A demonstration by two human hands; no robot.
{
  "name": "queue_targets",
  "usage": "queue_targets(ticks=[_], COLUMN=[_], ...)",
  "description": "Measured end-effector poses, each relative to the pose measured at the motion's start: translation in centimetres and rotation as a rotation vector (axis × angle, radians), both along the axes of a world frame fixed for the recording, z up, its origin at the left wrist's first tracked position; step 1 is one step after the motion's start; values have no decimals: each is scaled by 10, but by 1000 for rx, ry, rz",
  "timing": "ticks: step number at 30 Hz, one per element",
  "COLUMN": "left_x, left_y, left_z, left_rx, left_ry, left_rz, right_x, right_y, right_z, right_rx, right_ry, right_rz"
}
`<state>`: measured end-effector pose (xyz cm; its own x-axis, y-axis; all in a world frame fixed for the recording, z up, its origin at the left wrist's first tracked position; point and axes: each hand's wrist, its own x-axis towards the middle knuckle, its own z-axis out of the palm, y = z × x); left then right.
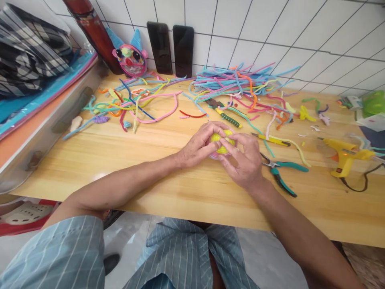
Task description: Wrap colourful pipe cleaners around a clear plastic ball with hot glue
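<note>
One wooden table (177,192) under the yellow disc (223,150) meets white tiles (230,18).

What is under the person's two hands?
A round yellow ridged piece with a pinkish rim shows between the left hand and the right hand. Both cover parts of its top and edge. Its underside, and the tabletop beneath, are hidden.
</note>
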<state>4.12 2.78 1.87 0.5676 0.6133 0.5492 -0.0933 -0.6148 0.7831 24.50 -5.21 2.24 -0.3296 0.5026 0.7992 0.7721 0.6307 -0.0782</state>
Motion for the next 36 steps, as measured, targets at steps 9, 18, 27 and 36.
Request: queue_targets(ticks=[9,18,27,36], left_x=[-1,3,3,11], left_y=[4,2,8,6], left_z=[-9,-11,-18,-9], left_rx=[-114,-300,-67,66], left_ry=[-58,6,-21,-43], left_rz=[-37,31,92,60], right_x=[0,8,10,7], right_y=[0,-1,3,4], right_z=[-2,-8,-11,-16], right_rx=[-23,-62,-120,-167], right_ry=[-81,-6,82,107], right_rz=[-72,-64,-86,-15])
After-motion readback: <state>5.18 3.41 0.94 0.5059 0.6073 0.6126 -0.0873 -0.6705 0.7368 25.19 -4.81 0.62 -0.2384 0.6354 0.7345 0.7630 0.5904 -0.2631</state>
